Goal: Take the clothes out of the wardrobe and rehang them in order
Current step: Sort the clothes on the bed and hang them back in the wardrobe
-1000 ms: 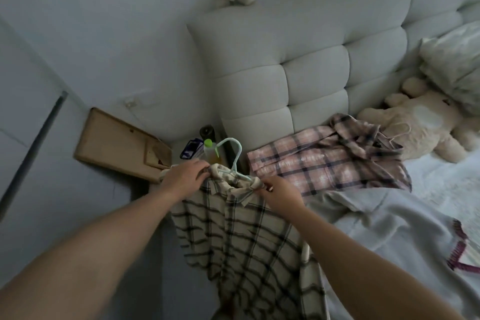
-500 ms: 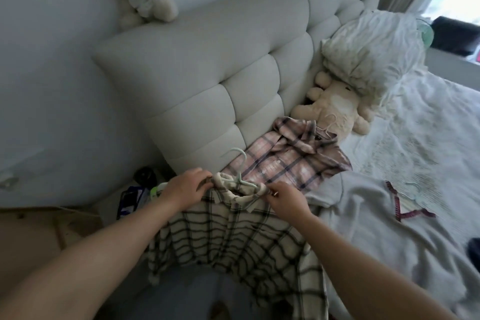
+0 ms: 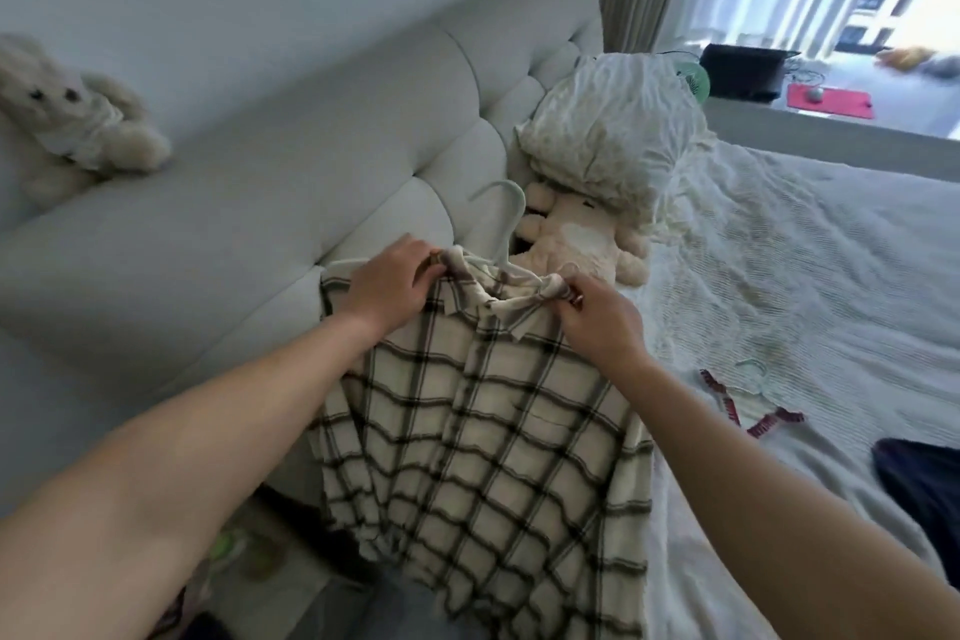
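A cream shirt with dark checks (image 3: 483, 437) hangs in front of me on a pale green hanger (image 3: 506, 218), whose hook sticks up above the collar. My left hand (image 3: 389, 286) grips the shirt's left shoulder at the collar. My right hand (image 3: 592, 312) pinches the right side of the collar. The shirt hangs over the bed's near corner and hides what lies under it. To the right, a white garment with dark red trim (image 3: 748, 411) lies flat on the bed on another pale hanger (image 3: 753, 372).
A padded grey headboard (image 3: 260, 203) runs along the left, with a plush rabbit (image 3: 72, 120) on top. A beige teddy bear (image 3: 571, 239) and a crumpled pillow (image 3: 608, 135) lie at the bed's head. A dark garment (image 3: 919, 489) shows at the right edge. A windowsill (image 3: 831, 120) holds small items.
The view has swung right, from the bedside corner to the bed and window. Both hands have carried the checked shirt over the bed; the pink plaid shirt is now out of sight.
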